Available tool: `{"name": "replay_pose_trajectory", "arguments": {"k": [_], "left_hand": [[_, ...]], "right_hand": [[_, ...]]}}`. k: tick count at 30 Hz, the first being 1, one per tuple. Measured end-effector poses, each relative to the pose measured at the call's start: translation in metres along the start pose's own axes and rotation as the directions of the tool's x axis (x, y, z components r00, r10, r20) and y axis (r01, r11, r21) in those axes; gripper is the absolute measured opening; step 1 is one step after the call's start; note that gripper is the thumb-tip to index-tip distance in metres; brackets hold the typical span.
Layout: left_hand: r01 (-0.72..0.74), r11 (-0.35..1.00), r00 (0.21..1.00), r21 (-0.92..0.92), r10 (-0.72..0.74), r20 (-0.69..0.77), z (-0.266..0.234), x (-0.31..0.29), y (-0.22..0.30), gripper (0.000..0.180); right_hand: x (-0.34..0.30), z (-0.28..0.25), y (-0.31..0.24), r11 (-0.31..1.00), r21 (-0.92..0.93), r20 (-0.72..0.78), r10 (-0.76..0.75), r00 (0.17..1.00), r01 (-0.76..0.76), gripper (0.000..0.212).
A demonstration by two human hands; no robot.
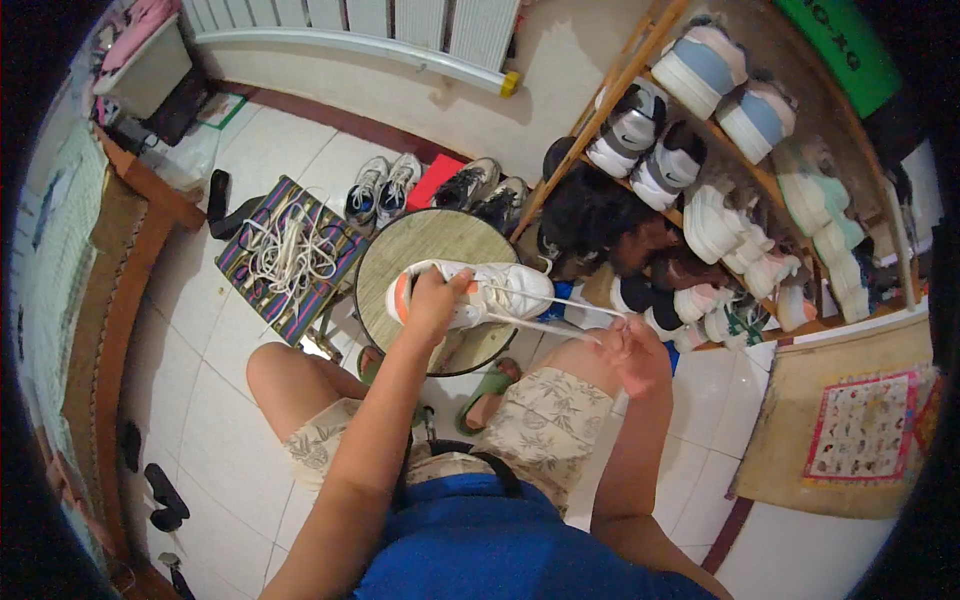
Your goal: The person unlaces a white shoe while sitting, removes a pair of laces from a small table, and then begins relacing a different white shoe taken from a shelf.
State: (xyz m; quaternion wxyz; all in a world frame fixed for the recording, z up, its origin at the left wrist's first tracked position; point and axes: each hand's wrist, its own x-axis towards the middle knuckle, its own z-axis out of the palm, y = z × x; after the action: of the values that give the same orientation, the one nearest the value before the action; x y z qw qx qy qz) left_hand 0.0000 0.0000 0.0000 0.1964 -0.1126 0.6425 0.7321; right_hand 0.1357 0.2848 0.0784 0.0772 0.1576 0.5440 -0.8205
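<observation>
A white sneaker [520, 290] with an orange heel patch lies on its way across a round wooden-topped stool [400, 240], toe pointing right. My left hand [436, 300] grips the sneaker around its ankle opening. Two strands of white shoelace [560, 327] run taut from the sneaker to the right. My right hand [632, 355] is closed on their ends, out above my right knee. Left of the round stool, a heap of loose white laces [295, 245] covers a striped folding stool [255, 282].
Several pairs of shoes fill a wooden rack [757, 178] on the right. Worn sneakers [384, 188] and a red box [433, 182] stand along the wall behind the stool. A brown wooden frame [135, 270] runs down the left side. Dark footwear [166, 497] lies on the tiles.
</observation>
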Motion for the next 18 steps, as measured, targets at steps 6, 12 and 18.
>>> {"name": "replay_pose_trajectory", "arguments": {"k": [6,12,18], "left_hand": [[-0.031,0.999,0.999,-0.015,0.031,-0.020,0.001,-0.003,0.004,0.025],[-0.062,0.998,0.997,0.020,0.061,0.050,-0.001,-0.007,0.011,0.018],[-0.025,0.994,1.000,0.110,0.024,0.009,0.004,-0.026,0.028,0.021]], "right_hand": [[-0.028,0.050,-0.021,0.992,0.026,0.111,-0.125,0.986,0.122,0.016],[-0.040,0.042,-0.052,0.567,-0.801,-0.259,-0.036,0.965,-0.194,0.019],[-0.049,0.050,-0.060,0.904,-0.338,-0.193,-0.339,0.921,0.262,0.007]]}}
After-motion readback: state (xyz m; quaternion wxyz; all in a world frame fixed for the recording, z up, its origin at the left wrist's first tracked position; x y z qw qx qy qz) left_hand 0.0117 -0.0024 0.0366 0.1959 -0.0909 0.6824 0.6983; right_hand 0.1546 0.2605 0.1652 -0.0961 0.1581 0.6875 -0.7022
